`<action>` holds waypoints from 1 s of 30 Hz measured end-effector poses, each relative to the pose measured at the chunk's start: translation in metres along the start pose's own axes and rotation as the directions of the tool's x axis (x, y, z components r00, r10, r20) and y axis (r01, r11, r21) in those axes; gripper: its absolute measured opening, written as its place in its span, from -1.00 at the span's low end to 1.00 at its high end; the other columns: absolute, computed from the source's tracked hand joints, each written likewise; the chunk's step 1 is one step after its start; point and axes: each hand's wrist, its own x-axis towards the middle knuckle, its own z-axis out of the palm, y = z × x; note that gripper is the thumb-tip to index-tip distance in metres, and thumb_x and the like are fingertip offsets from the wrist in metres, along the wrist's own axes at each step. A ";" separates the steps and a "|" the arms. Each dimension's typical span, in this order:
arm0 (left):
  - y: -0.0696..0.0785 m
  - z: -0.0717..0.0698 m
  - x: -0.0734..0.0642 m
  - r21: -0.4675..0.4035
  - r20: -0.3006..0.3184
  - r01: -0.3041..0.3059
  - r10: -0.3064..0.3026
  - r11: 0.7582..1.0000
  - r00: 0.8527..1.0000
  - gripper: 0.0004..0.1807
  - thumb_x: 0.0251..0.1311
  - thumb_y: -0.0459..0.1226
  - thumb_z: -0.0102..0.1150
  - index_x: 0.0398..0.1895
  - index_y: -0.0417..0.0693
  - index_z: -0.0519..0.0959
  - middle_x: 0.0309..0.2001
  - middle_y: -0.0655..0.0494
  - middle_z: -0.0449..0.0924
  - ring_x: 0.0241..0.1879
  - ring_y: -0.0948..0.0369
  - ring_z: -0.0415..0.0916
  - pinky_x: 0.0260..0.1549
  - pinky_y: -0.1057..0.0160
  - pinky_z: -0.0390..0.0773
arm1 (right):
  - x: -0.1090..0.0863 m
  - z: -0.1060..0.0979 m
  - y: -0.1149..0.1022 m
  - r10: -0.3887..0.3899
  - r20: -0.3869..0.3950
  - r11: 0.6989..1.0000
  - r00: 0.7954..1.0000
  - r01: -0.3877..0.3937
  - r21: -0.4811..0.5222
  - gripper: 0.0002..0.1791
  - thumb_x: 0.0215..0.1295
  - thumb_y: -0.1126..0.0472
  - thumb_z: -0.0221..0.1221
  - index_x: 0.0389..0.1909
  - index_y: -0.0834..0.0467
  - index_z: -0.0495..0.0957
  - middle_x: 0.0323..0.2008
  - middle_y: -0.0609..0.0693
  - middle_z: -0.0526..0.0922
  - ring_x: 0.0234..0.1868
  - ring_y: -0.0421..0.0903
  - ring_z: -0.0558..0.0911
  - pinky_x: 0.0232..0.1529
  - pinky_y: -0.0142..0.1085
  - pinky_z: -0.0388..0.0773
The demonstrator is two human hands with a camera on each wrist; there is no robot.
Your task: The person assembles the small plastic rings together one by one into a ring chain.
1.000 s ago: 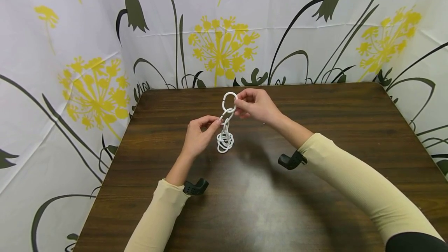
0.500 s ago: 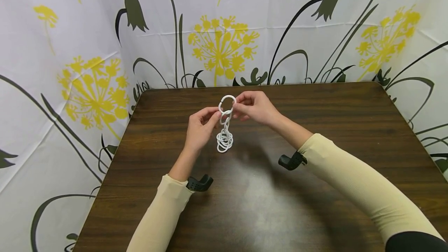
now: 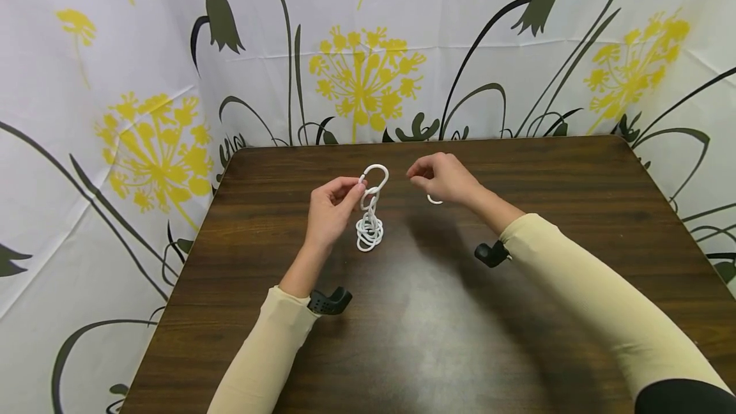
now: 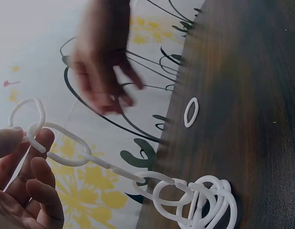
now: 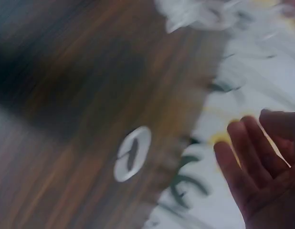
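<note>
A chain of white plastic rings (image 3: 369,234) hangs down to a small heap on the table. My left hand (image 3: 330,211) pinches it near the top between thumb and fingers; the topmost ring (image 4: 43,110) stands up above the fingertips. A small gap shows in some rings. Apart from the chain, to its right, is my right hand (image 3: 447,179), blurred in the left wrist view. Nothing shows between its loosely bent fingers (image 5: 233,164). Below that hand a single loose white ring (image 4: 196,109) lies on the table, partly hidden by the hand in the head view.
The dark wood table (image 3: 437,337) ends at a back edge close behind both hands. A white curtain (image 3: 460,11) with yellow and dark green flower prints hangs just beyond it. Each wrist carries a black camera mount (image 3: 330,302).
My right hand has let go of the top ring and moved right, over the loose ring. The left hand's pinch has moved up a little along the chain; the top ring has dropped slightly.
</note>
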 end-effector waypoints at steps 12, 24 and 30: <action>-0.008 -0.003 0.000 0.036 0.023 -0.044 0.043 0.998 0.999 -0.85 0.25 -0.39 0.26 -0.21 -0.35 0.67 -0.27 -0.07 0.71 -0.53 0.28 0.45 -0.54 0.40 0.44 | -0.013 0.015 0.078 -0.015 0.094 0.888 0.996 0.056 -0.457 -0.59 0.35 0.32 0.10 0.22 0.22 0.52 0.16 0.17 0.53 0.19 0.14 0.49 0.05 0.07 0.48; -0.007 -0.004 0.000 0.060 0.048 -0.021 0.018 0.998 0.999 -0.82 0.27 -0.40 0.24 -0.17 -0.40 0.66 -0.22 -0.24 0.69 -0.46 0.18 0.53 -0.50 0.42 0.50 | -0.012 0.027 0.085 0.003 0.056 0.825 0.998 0.029 -0.565 -0.68 0.32 0.28 0.15 0.07 0.10 0.65 -0.16 0.06 0.57 -0.09 0.08 0.59 -0.30 -0.03 0.56; -0.002 -0.004 -0.001 0.066 0.065 -0.011 0.007 0.998 0.998 -0.82 0.27 -0.46 0.21 -0.16 -0.48 0.62 -0.18 -0.43 0.62 -0.46 0.16 0.52 -0.49 0.40 0.50 | -0.012 0.029 0.086 0.006 0.010 0.821 1.000 0.001 -0.571 -0.92 0.30 0.24 0.22 -0.27 0.07 0.69 -0.30 0.02 0.54 -0.21 0.07 0.60 -0.30 0.00 0.55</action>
